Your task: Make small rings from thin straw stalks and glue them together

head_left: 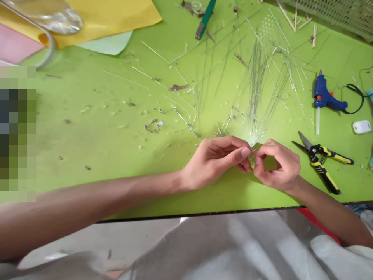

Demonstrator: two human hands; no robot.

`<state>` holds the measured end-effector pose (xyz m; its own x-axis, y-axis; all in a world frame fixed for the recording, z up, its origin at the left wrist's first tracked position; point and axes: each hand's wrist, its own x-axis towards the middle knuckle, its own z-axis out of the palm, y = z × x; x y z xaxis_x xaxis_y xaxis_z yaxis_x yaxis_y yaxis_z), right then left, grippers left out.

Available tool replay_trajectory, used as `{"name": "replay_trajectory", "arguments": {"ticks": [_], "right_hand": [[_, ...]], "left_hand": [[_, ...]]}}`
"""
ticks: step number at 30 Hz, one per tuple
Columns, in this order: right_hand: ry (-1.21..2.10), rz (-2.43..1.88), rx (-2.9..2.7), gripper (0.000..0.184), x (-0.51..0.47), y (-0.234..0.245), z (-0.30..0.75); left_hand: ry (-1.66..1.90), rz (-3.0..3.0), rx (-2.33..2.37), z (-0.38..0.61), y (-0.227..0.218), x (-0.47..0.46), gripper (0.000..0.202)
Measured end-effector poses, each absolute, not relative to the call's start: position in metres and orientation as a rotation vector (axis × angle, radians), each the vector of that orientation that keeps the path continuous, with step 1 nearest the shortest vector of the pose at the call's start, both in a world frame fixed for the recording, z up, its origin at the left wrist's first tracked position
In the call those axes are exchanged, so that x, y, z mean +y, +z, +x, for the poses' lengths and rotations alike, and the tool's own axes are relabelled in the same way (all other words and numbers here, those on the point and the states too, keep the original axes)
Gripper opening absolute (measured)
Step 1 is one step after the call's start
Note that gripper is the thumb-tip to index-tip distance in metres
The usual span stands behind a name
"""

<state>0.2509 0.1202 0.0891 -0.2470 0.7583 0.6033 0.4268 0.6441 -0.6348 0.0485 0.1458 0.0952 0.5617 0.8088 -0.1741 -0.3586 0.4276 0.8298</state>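
Observation:
My left hand (217, 161) and my right hand (278, 165) meet just above the green table (96, 144), near its front edge. Both pinch the near ends of a bundle of thin grey-green sticks (258, 83). The sticks fan out away from me across the table. Fingers of both hands are pressed together around the gathered ends, which are mostly hidden between the fingertips.
Yellow-handled snips (323, 159) lie right of my right hand. A blue glue gun (325, 97) with a black cord and a small white object (361, 126) sit at the right. Yellow paper (107, 17), pink paper, a clear bag, a green tool (205, 19) and a mesh basket (338, 13) lie at the back.

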Motion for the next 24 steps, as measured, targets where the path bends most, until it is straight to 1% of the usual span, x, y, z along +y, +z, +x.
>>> {"name": "replay_trajectory", "arguments": {"ticks": [4, 9, 13, 18, 24], "right_hand": [[0.454, -0.916, -1.886, 0.028, 0.1203, 0.0885, 0.2517], [0.513, -0.893, -1.888, 0.028, 0.1207, 0.0880, 0.2531], [0.470, -0.901, -1.884, 0.028, 0.1216, 0.0878, 0.2530], [0.458, -0.870, -1.894, 0.032, 0.1234, 0.0862, 0.2540], [0.425, -0.939, -1.889, 0.024, 0.1243, 0.0877, 0.2576]], "left_hand": [[0.768, 0.868, 0.626, 0.0483, 0.0966, 0.1459, 0.034], [0.750, 0.921, 0.678, 0.0476, 0.0965, 0.1448, 0.040], [0.752, 0.964, 0.711, 0.0474, 0.0962, 0.1429, 0.044], [0.803, 1.030, 0.731, 0.0476, 0.0938, 0.1392, 0.039], [0.842, 1.146, 0.735, 0.0466, 0.0914, 0.1370, 0.033]]}}
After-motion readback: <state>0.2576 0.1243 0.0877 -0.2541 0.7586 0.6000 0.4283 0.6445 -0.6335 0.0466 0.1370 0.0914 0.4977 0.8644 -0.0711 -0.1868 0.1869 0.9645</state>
